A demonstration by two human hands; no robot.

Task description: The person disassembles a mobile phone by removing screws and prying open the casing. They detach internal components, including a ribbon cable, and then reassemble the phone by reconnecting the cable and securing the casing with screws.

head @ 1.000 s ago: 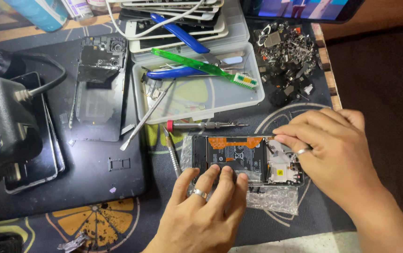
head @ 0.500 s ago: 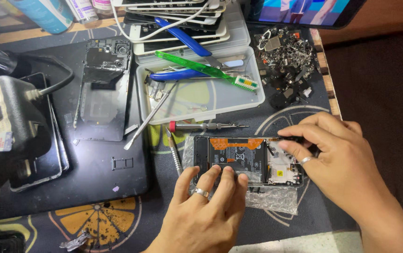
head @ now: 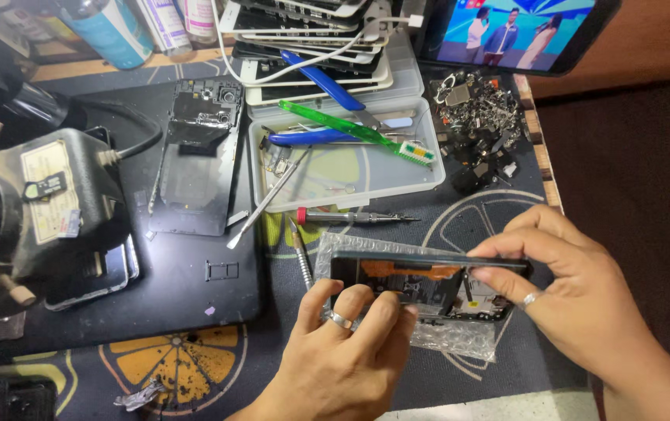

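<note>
An opened phone [head: 397,282] with orange flex cables showing lies on a piece of bubble wrap [head: 452,339] at the front of the mat. My left hand [head: 342,351], with a ring on one finger, presses on the phone's near edge. My right hand [head: 576,300], also ringed, pinches the phone's far right edge and tilts it up off the wrap.
A clear tray [head: 420,175] behind holds a green toothbrush [head: 354,129] and blue-handled pliers [head: 327,82]. A screwdriver [head: 350,217], a metal spudger [head: 265,201], a phone back cover [head: 194,168], a black machine [head: 31,210], a heap of small parts [head: 479,125], stacked screens and a playing screen [head: 506,31] surround it.
My right hand has lifted the phone's far edge, so the phone now tilts up toward me. My head has moved closer and slightly left.
</note>
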